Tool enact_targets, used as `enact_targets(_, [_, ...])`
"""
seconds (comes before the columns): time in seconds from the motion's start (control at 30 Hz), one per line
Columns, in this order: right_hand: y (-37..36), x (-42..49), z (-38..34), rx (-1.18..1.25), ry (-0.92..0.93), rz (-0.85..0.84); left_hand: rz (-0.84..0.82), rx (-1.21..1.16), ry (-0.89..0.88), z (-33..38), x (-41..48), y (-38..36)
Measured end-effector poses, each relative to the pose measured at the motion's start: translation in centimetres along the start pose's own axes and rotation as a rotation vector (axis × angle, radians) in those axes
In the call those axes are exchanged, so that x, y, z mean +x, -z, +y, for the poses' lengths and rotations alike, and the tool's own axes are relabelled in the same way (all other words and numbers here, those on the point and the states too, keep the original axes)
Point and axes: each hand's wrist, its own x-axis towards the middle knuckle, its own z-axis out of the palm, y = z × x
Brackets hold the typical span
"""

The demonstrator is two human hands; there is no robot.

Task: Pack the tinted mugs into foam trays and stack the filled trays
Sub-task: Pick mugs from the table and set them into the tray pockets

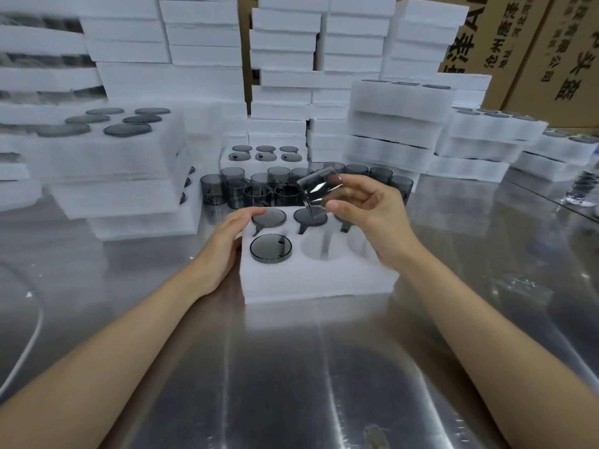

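A white foam tray [317, 280] with six round pockets lies on the steel table in front of me. Grey tinted mugs fill its back row and the front left pocket [271, 248]; the front middle pocket [319, 247] is bare, and my right wrist partly hides the front right one. My right hand [366, 210] grips a tinted mug [319, 189], tilted on its side above the tray's back row. My left hand [231, 236] rests against the tray's left edge, fingers straight. A cluster of loose tinted mugs [259, 189] stands just behind the tray.
Filled foam trays are stacked at the left [129, 163] and right [398, 124], one more behind the mugs [264, 155]. Tall piles of foam [201, 43] and cardboard boxes [534, 47] rise at the back. Bare steel tabletop [291, 367] lies in front.
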Motion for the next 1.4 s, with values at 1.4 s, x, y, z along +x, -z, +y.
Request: enact_targets(1.4, [-1.6,-2.6,-0.4,-1.293,0.073,-0.774,0.031,0.132,-0.021,0.2,-0.5,-0.4])
